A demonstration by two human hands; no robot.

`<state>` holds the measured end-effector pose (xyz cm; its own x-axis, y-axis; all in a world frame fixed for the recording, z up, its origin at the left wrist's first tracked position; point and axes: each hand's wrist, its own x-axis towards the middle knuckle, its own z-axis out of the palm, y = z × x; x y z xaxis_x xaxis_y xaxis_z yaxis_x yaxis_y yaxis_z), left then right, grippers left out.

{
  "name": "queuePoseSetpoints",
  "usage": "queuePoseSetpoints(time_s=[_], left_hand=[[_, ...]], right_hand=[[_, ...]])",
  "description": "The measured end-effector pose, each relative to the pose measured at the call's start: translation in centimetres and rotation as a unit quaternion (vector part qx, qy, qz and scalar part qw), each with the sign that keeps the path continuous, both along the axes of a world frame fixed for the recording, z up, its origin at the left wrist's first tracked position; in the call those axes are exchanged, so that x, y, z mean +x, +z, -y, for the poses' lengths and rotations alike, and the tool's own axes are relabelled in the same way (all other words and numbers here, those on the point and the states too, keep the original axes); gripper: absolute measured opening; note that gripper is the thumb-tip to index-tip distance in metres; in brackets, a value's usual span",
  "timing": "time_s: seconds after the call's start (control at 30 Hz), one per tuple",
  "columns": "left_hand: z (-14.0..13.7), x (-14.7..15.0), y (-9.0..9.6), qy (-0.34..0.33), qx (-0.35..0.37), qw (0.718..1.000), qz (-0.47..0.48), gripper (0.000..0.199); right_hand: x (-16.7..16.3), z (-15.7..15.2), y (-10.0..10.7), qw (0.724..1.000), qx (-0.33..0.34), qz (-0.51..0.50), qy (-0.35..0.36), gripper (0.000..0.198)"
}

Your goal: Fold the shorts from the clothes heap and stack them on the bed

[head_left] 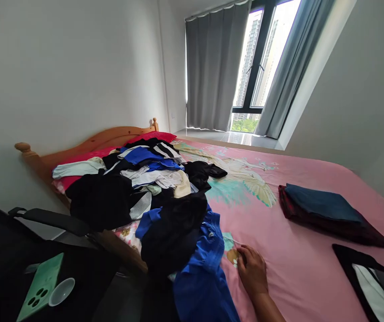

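Observation:
My right hand (253, 269) rests low over the pink bedsheet, its fingers curled together. A thin white drawstring (231, 239) runs from the waistband of the blue shorts (205, 277) to my fingertips, which appear to pinch its end. The shorts hang over the near edge of the bed, and a black garment (177, 232) lies across part of them. Behind is a heaped pile of clothes (155, 179) in black, white, blue and cream. My left hand is out of view.
Folded dark blue and dark red clothes (322, 205) lie on the bed's right side, with a black garment with a white and grey print (373, 277) nearer. A green phone (40, 286) and a small white cup (61, 292) sit at lower left, beside a black armrest (53, 221).

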<state>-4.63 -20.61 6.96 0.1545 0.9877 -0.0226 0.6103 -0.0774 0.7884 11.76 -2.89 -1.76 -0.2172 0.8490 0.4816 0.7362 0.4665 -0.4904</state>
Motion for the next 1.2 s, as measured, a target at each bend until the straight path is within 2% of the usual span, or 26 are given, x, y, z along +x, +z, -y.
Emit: queuePoseSetpoints(time_s=[0.07,0.13,0.2,0.27,0.3,0.4,0.47,0.57,0.73,0.83,0.9,0.97,1.0,1.07,1.1,1.13,1.2], left_hand=[[0.5,0.3,0.4,-0.02,-0.001,1.0,0.004,0.017],[0.2,-0.7,1.2,0.011,0.038,0.999,-0.011,0.015],[-1.0,-2.8,2.2,0.102,0.114,0.986,-0.073,0.023],[-2.9,-5.9,2.9,0.21,0.171,0.946,-0.178,0.043],[-3.9,-7.6,3.1,0.253,0.171,0.924,-0.231,0.056],[-6.6,-12.5,3.3,0.35,0.078,0.874,-0.328,0.084],[-7.5,-15.1,3.5,0.384,-0.004,0.866,-0.32,0.086],[-7.6,-18.0,4.2,0.387,-0.064,0.876,-0.282,0.07],[-6.9,-20.9,5.8,0.358,-0.076,0.879,-0.306,0.046],[-6.7,-19.9,6.4,0.342,-0.07,0.88,-0.321,0.043],[-6.4,-17.3,6.6,0.32,-0.021,0.891,-0.322,0.047],[-5.9,-13.4,6.2,0.238,0.067,0.922,-0.298,0.053],[-5.7,-11.3,5.9,0.174,0.108,0.939,-0.276,0.057],[-5.5,-7.8,5.0,0.081,0.147,0.955,-0.245,0.063],[-5.5,-6.6,4.5,0.07,0.148,0.957,-0.241,0.062],[-5.8,-5.9,4.1,0.086,0.145,0.955,-0.246,0.057],[-6.6,-6.0,3.4,0.165,0.138,0.938,-0.27,0.053]], right_hand=[[0.0,0.1,0.3,1.0,-0.008,0.002,-0.006,0.027],[0.0,0.2,0.6,1.0,-0.015,0.0,-0.009,0.027],[0.0,0.3,0.7,1.0,-0.02,-0.005,-0.008,0.026],[0.1,0.3,0.8,1.0,-0.021,-0.011,-0.009,0.025],[0.1,0.4,0.8,1.0,-0.02,-0.013,-0.009,0.025],[0.1,0.5,0.8,1.0,-0.018,-0.01,-0.01,0.025],[-0.1,0.6,0.8,1.0,-0.02,-0.003,-0.014,0.026],[-0.3,1.0,0.9,0.999,-0.026,0.009,-0.023,0.026],[-0.4,1.5,1.3,0.999,-0.044,0.003,-0.02,0.028],[-0.3,1.6,1.6,0.998,-0.061,-0.011,-0.014,0.028],[-0.4,1.5,1.7,0.997,-0.069,-0.017,-0.016,0.028],[-0.5,1.5,1.9,0.996,-0.079,-0.026,-0.019,0.028],[-0.6,1.6,2.0,0.996,-0.084,-0.032,-0.021,0.029],[-0.7,2.0,2.4,0.994,-0.099,-0.046,-0.028,0.031],[-0.6,2.3,2.7,0.992,-0.108,-0.054,-0.031,0.032],[-0.6,2.7,3.0,0.99,-0.118,-0.062,-0.035,0.034],[-0.6,3.5,3.7,0.986,-0.142,-0.08,-0.043,0.04]])
